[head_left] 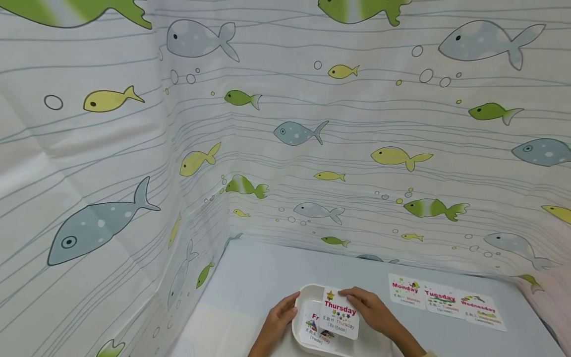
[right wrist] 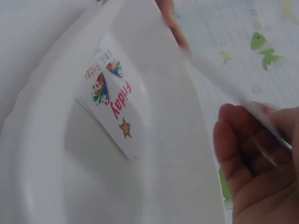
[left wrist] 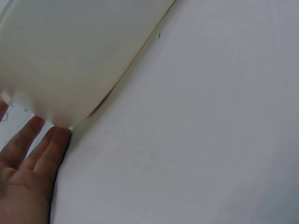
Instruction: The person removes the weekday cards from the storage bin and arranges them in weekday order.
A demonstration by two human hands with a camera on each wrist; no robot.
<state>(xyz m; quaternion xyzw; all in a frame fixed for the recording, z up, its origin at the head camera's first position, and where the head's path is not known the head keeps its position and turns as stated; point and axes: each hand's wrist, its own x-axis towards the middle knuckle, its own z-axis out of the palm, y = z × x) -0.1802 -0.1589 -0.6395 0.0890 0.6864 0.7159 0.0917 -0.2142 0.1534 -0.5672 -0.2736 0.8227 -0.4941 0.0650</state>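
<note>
R hand (head_left: 371,311): card (head_left: 338,318) prob. over tray (head_left: 308,297)

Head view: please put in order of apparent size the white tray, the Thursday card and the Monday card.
1. White tray
2. Thursday card, perhaps larger only through nearness
3. Monday card

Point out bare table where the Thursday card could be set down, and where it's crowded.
Bare table lies behind the tray, up to the fish-print sheet. Another patch sits right of the right forearm, in front of the Tuesday card and Wednesday card. Crowded: the tray's opening, where the right grip holds the Thursday card over the Friday card.
</note>
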